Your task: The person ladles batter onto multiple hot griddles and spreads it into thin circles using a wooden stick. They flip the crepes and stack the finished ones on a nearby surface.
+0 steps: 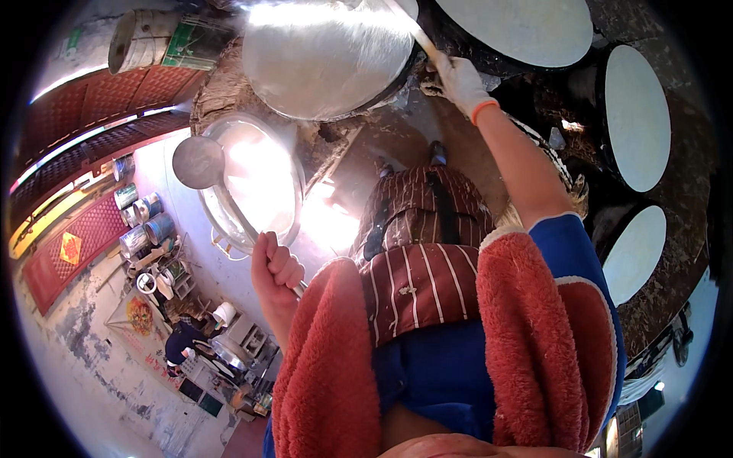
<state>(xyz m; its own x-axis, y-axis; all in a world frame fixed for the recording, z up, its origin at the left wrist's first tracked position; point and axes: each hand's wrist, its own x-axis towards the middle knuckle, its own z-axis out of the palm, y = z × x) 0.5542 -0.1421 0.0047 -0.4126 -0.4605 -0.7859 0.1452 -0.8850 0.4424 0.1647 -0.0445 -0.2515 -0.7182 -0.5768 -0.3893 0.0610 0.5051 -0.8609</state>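
My bare left hand point(276, 266) is closed round the long metal handle of a round, flat ladle point(197, 162), whose head is over the rim of a metal pot point(217, 210) with bright white contents. My right hand point(462, 85), in a white glove with an orange cuff, grips a pale flat stick point(418, 34) over a large round griddle point(321, 65) coated with a whitish layer. The stick's far end is lost at the top edge.
More round griddles with pale tops point(637, 118) line the top and right on a crusted worktop point(679, 214). At left are stacked cans point(156, 227), a red lattice panel point(61, 256) and a bucket point(141, 42). A person point(185, 343) bends at a bench lower left.
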